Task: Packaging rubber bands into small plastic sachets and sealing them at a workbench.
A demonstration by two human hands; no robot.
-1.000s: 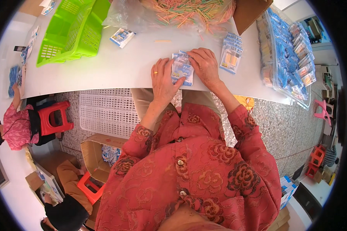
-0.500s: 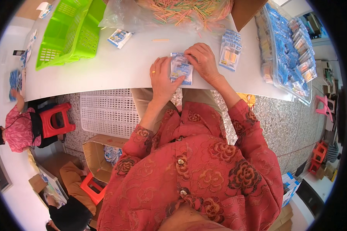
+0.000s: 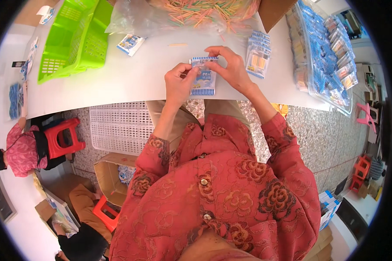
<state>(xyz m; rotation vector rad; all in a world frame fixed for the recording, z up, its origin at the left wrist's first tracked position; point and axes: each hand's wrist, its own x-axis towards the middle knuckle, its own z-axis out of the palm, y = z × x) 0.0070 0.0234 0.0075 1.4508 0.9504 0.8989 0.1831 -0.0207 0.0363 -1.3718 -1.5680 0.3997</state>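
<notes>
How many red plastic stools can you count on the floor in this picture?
4, perhaps more hidden. One red stool beside the seated person at left; one by the cardboard box at lower left; two near the right edge, small and blurred.

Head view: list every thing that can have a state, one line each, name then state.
small blue-and-white packet: held upright above the table edge, pinched by both hands
left hand: gripping the packet's left side
right hand: pinching the packet's top right
stack of packets: lying on the table, untouched
green basket: tipped on its side
clear bag of coloured sticks: lying open-topped, full
</notes>
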